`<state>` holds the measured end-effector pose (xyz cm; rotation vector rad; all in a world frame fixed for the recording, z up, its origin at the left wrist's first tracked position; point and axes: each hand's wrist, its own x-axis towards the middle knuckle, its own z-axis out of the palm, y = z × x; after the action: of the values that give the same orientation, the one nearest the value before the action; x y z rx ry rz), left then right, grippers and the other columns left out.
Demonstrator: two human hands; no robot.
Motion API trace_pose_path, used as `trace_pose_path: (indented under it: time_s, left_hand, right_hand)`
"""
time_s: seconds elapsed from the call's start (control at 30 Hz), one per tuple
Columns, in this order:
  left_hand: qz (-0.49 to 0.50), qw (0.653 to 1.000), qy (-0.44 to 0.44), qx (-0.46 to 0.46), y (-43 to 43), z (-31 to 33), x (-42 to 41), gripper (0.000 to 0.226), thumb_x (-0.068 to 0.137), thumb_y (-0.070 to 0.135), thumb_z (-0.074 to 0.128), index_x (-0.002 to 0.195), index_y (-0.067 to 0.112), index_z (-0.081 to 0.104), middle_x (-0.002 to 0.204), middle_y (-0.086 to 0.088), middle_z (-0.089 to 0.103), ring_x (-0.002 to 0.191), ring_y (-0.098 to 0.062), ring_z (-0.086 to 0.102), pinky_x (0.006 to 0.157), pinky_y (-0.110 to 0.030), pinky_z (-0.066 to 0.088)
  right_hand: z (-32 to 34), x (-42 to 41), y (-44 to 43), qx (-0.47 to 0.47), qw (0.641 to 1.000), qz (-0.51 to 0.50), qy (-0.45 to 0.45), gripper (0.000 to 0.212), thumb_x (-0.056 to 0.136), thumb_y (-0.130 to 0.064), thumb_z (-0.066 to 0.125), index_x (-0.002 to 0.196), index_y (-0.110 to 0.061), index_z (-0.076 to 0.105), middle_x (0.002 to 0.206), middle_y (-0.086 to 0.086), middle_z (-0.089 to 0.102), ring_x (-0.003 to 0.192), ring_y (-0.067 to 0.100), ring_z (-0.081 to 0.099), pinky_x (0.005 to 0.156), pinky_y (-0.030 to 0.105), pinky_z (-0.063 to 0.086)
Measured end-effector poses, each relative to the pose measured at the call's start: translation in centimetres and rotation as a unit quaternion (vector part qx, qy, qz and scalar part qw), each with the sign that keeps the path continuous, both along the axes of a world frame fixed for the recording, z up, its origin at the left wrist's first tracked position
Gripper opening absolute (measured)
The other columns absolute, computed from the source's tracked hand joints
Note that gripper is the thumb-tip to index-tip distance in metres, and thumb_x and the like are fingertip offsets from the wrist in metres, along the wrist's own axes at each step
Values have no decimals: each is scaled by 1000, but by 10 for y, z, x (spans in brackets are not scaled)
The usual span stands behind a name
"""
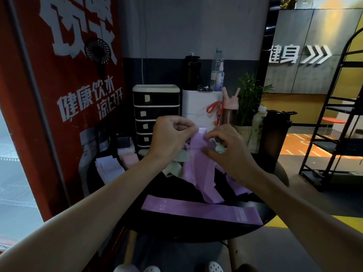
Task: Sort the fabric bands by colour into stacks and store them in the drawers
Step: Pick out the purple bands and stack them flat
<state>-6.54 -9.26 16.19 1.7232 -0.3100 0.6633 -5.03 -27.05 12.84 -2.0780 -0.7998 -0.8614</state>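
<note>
Lowest in the frame, one purple band (202, 210) lies flat along the near edge of the round black table (196, 230). Above it, at centre, you hold a second purple band (200, 154) up by its top end: your left hand (170, 136) pinches it with curled fingers, and your right hand (227, 150) pinches its right edge just beside. Green bands (176, 167) lie heaped under your hands. To the left sit a lilac stack (109, 166) and a pink stack (129, 160). Behind them stands the black drawer unit (156, 112), its drawers closed.
</note>
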Motion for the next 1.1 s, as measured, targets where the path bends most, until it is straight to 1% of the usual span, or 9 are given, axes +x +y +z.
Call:
trace_pose_path:
  time_s: [0.13,0.2,0.3,0.37,0.5,0.6,0.9,1.0,1.1]
  left_hand:
    - [-15,999,25,-19,4,2,-2,5,86,8,74,85,4,75,69,-10,74,59,-21,70,68,-44,62]
    - [-10,999,38,18,8,1,0,13,92,17,69,86,8,75,74,-11,74,65,-23,70,73,-47,62]
    - [-25,992,30,116,13,-2,-1,14,89,31,72,96,19,74,91,-5,68,79,-18,65,77,-29,55]
    - [-42,986,13,160,15,-6,-2,23,82,29,79,102,22,72,98,1,64,84,-13,63,76,-24,53]
    - [-48,984,-18,170,15,-13,-3,15,81,15,81,95,16,75,83,3,71,75,-7,64,74,-37,55]
    - [-54,985,-29,161,12,-13,-5,7,87,19,75,91,14,77,80,2,73,77,-12,68,76,-40,57]
    - [-52,983,-37,173,9,-12,-4,21,96,23,63,87,9,76,77,0,72,76,-17,68,77,-46,57]
    - [-34,984,-52,165,7,-11,-2,27,98,22,60,79,7,73,71,-4,69,70,-22,66,71,-48,56]
    - [-20,989,-52,134,7,-10,0,28,98,22,59,78,8,72,69,-6,68,69,-26,65,68,-50,57]
  right_hand:
    - [4,2,3,-15,999,-8,-32,4,86,-11,72,89,-12,70,86,-3,60,80,14,55,74,29,46]
    - [6,4,2,-24,999,-5,-39,4,88,-12,69,91,-10,72,86,-1,62,80,15,56,73,27,45]
    - [10,6,2,-13,999,5,-52,9,90,-13,66,91,-8,74,85,3,64,80,13,56,72,23,43]
    - [11,6,3,-14,999,9,-52,13,90,-14,64,92,-9,75,85,3,65,81,12,56,72,22,43]
    - [11,9,1,-33,999,10,-38,13,91,-13,63,92,-9,75,88,1,61,83,13,56,74,21,43]
    - [11,11,-1,-37,999,12,-26,12,92,-11,62,93,-8,74,90,3,60,84,10,54,75,20,44]
    - [18,7,1,-28,999,12,13,18,98,-11,52,85,-9,64,85,-2,49,81,12,48,75,22,37]
    - [19,1,4,-10,1000,-9,16,13,97,-19,56,104,-13,65,80,-1,50,73,8,47,69,15,37]
    - [21,-5,5,21,997,20,66,27,95,-19,61,121,-16,60,59,-4,50,58,6,48,60,16,44]
